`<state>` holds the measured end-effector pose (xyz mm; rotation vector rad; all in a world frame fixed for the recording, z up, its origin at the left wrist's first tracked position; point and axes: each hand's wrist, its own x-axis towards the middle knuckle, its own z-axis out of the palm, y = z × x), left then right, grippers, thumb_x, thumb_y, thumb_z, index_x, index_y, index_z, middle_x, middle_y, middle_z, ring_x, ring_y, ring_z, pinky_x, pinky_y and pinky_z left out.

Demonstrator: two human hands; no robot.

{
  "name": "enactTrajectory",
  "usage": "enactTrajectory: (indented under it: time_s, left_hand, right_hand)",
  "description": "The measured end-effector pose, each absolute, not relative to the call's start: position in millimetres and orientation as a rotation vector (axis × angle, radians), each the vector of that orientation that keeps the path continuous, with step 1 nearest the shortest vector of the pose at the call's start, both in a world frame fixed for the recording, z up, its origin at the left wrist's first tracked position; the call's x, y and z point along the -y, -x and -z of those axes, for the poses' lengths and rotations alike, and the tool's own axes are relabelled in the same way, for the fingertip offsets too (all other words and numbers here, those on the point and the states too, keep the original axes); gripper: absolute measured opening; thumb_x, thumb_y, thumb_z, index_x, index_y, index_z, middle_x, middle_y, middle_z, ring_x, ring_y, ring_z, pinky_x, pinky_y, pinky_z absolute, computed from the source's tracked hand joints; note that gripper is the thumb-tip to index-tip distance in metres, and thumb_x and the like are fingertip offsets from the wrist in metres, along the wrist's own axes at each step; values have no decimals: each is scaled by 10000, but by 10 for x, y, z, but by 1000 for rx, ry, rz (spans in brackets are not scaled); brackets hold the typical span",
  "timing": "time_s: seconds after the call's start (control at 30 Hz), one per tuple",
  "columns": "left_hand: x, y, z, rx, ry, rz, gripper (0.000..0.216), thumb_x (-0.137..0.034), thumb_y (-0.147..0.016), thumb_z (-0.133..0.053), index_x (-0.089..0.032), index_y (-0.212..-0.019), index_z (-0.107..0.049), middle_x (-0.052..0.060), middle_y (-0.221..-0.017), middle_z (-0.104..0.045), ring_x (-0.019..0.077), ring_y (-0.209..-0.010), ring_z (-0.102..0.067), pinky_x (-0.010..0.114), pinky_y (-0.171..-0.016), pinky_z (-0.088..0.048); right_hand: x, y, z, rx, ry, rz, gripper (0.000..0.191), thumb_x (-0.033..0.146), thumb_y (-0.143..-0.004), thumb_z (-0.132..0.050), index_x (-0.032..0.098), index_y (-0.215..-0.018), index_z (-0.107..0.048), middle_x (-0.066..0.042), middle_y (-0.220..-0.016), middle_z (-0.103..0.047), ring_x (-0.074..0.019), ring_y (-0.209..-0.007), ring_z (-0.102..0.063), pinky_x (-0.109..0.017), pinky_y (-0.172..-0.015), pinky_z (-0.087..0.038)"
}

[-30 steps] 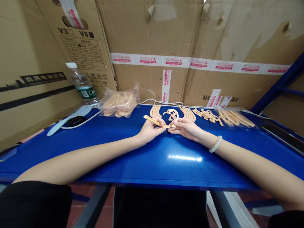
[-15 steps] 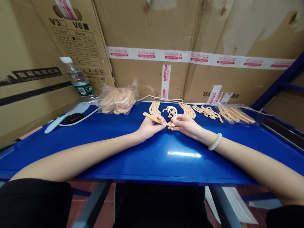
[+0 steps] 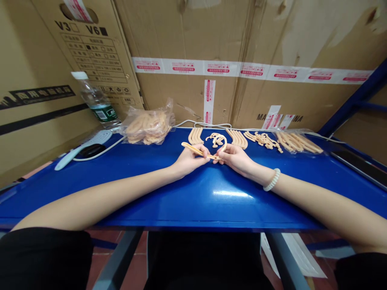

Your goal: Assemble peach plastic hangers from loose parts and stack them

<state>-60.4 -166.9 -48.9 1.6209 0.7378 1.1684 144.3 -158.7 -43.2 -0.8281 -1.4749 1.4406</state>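
Two boxes marked "V3"/"V6" (image 3: 90, 30); water bottle (image 3: 94, 100); clear bag (image 3: 148, 125) holding peach strips. Left hand (image 3: 189, 161) pinches long peach strip (image 3: 196, 150) above blue table (image 3: 181, 193); right hand (image 3: 236, 157) closed on its hooked end, hands nearly touching

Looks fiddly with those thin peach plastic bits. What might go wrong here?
The thin curved strip is pinched only at one end by the left hand and right hand, so it might bend or slip. The hands work right beside the loose curved pieces, which a stray knuckle could scatter across the blue table.
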Motion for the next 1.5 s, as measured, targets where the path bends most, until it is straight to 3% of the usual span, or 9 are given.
enactTrajectory:
  time_s: [0.67,0.93,1.07,1.3,1.4,1.5]
  left_hand:
    - [1644,611,511,-747,-1679,-1159,300,-305,-698,-832,-167,-709,-566,7,-773,-641,145,-737,-611,285,-738,-467]
    - [1649,605,482,-802,-1492,-1175,388,-342,-644,-871,-160,-853,-599,-1,-839,-643,153,-781,-639,302,-781,-511]
    - [1651,590,492,-787,-1458,-1186,399,-276,-641,-882,-156,-902,-606,12,-892,-672,160,-821,-672,312,-816,-539]
    - [1676,564,480,-754,-1502,-1067,397,-256,-644,-909,-157,-880,-606,10,-785,-712,169,-758,-703,319,-788,-562]
    - [1660,574,475,-788,-1435,-1082,376,-284,-648,-914,-154,-839,-617,13,-742,-709,168,-722,-693,328,-765,-565]
    - [1636,581,462,-788,-1319,-1121,362,-248,-638,-917,-139,-837,-635,11,-730,-701,146,-701,-679,309,-751,-557]
  right_hand:
    - [1613,-1433,447,1606,849,-1223,262,334,-720,-805,211,-772,-580,-5,-624,-679,-157,-557,-621,-269,-539,-449]
    - [1663,-1404,424,1606,832,-1207,313,389,-708,-864,206,-759,-615,-14,-773,-695,-164,-694,-640,-284,-637,-517]
    - [1667,-1412,416,1627,860,-1201,321,419,-698,-880,204,-766,-652,-9,-761,-696,-152,-635,-591,-280,-590,-489]
    - [1711,-1392,394,1631,798,-1272,375,458,-696,-900,197,-866,-692,-22,-774,-698,-154,-615,-589,-289,-596,-503]
    - [1652,-1435,332,1554,800,-1150,404,557,-796,-813,218,-964,-672,-29,-834,-681,-177,-689,-616,-307,-642,-521]
    - [1472,-1629,214,1673,867,-725,332,554,-950,-628,225,-954,-670,-47,-860,-659,-210,-756,-614,-348,-707,-512]
